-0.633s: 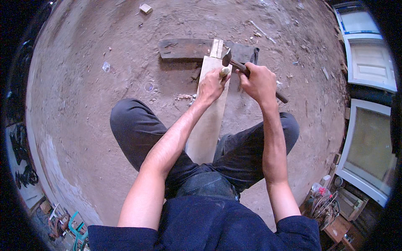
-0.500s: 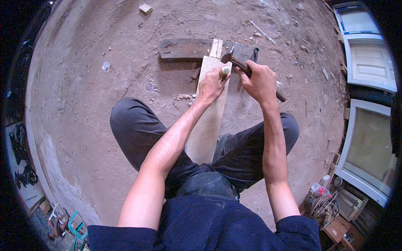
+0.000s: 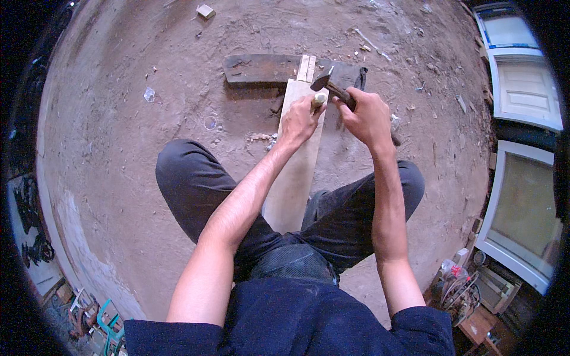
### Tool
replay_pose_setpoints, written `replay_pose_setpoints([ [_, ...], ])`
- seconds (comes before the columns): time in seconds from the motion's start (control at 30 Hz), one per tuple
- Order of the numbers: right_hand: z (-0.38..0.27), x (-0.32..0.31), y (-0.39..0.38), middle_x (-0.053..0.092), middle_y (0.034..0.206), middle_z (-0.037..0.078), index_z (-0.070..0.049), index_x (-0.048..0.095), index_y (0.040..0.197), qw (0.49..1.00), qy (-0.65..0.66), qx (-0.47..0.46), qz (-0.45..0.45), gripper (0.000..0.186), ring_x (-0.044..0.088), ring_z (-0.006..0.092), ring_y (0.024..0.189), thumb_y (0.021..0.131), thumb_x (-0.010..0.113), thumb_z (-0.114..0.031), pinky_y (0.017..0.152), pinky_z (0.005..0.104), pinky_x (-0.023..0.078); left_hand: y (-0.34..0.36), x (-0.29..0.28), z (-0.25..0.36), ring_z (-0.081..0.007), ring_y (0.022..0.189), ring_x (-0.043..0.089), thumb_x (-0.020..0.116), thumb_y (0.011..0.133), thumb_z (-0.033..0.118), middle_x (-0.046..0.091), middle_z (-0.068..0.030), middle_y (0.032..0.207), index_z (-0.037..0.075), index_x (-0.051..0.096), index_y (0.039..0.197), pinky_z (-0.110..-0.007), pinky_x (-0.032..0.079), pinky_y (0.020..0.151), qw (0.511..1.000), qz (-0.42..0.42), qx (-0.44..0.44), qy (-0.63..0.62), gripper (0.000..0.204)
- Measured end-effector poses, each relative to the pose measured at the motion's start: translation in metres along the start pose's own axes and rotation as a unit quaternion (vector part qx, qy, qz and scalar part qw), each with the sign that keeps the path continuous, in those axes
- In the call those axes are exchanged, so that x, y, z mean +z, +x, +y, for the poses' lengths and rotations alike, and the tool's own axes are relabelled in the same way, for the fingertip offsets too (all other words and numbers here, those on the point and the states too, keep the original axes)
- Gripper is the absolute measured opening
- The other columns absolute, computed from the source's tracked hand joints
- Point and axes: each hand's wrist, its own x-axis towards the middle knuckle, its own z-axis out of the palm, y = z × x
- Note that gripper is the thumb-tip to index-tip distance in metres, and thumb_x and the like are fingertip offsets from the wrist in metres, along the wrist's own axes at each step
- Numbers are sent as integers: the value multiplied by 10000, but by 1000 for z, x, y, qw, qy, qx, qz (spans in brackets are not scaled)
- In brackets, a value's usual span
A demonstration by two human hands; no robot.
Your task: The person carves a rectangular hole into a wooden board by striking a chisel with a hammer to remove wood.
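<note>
A pale wooden board [image 3: 291, 184] runs away from me between my legs, its narrowed far end [image 3: 306, 68] resting over a dark timber block [image 3: 261, 69]. My left hand [image 3: 300, 123] lies on the board near that end, closed around the handle of a chisel [image 3: 320, 98]. Only the handle's round butt faces up; its blade is hidden. My right hand [image 3: 367, 115] grips a hammer [image 3: 322, 79] by its dark shaft. The hammer's head hovers just beside and beyond the chisel's butt, apart from it as far as I can see.
Dirt floor [image 3: 119, 148] surrounds me, with wood chips and a small wood block [image 3: 205, 12] at the far left. White-framed panels [image 3: 522, 202] lean along the right side. Tools and scraps [image 3: 460, 291] lie at the lower right, and a turquoise-framed tool [image 3: 108, 320] at the lower left.
The hammer's head has tilted and shifted slightly nearer and left, toward the chisel's butt; its shaft end has swung a little. My left hand and the board have stayed put.
</note>
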Motion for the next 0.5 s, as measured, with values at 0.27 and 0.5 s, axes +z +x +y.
replay_pose_setpoints([
  [0.27, 8, 13, 2, 659, 729, 176, -72, 668, 824, 999, -50, -9, 0, 208, 657, 376, 710, 785, 644, -275, 666, 471, 518, -2, -3, -1, -373, 971, 626, 623, 895, 400, 646, -177, 1024, 55, 614, 1043, -475, 499, 767, 999, -23, 5, 22, 375],
  [0.5, 6, 4, 6, 648, 712, 181, -66, 656, 812, 998, 30, -9, 47, 234, 647, 377, 683, 777, 665, -297, 633, 475, 499, 0, -2, 3, -361, 978, 630, 630, 889, 400, 649, -171, 1046, 66, 621, 1059, -472, 503, 773, 1000, -17, -10, 5, 376],
])
